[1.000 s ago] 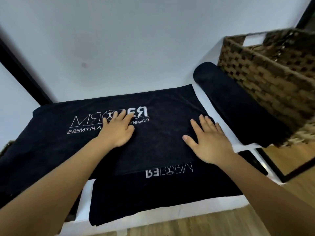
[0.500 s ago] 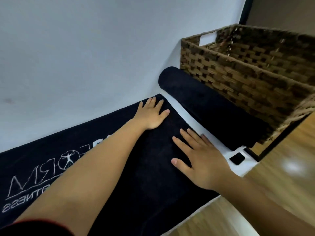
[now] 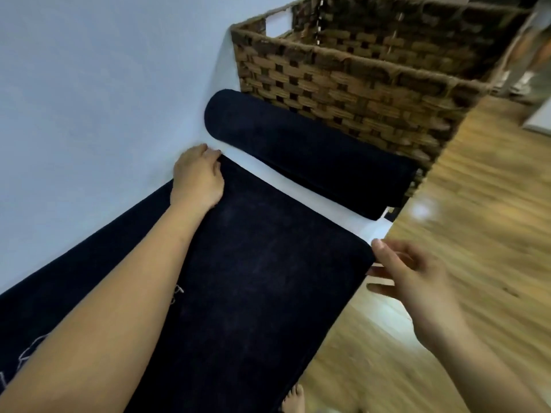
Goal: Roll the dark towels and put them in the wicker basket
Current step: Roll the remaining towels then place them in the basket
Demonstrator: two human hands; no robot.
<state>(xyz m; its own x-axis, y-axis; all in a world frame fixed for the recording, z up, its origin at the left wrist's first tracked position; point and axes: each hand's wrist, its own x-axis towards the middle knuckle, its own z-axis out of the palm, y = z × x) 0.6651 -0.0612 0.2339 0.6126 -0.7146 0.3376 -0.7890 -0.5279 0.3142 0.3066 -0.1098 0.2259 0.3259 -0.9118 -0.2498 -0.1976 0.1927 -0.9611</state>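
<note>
A dark flat towel (image 3: 262, 263) lies spread on the white shelf (image 3: 301, 186). My left hand (image 3: 198, 174) has its fingers curled on the towel's far right corner by the wall. My right hand (image 3: 414, 278) is at the near right corner, fingers apart at the towel's edge; whether it grips the cloth is unclear. A rolled dark towel (image 3: 304, 150) rests on the shelf between the flat towel and the wicker basket (image 3: 351, 79), touching the basket's side. What lies inside the basket is hidden.
A pale wall (image 3: 104, 84) runs along the back of the shelf. Wooden floor (image 3: 477, 219) lies to the right and below. My bare foot (image 3: 293, 400) shows at the bottom edge. A person's legs (image 3: 533, 55) stand far right.
My view swung right. Both hands slid from flat on the towel's middle to its right end: left to the far corner, right off the surface to the near corner.
</note>
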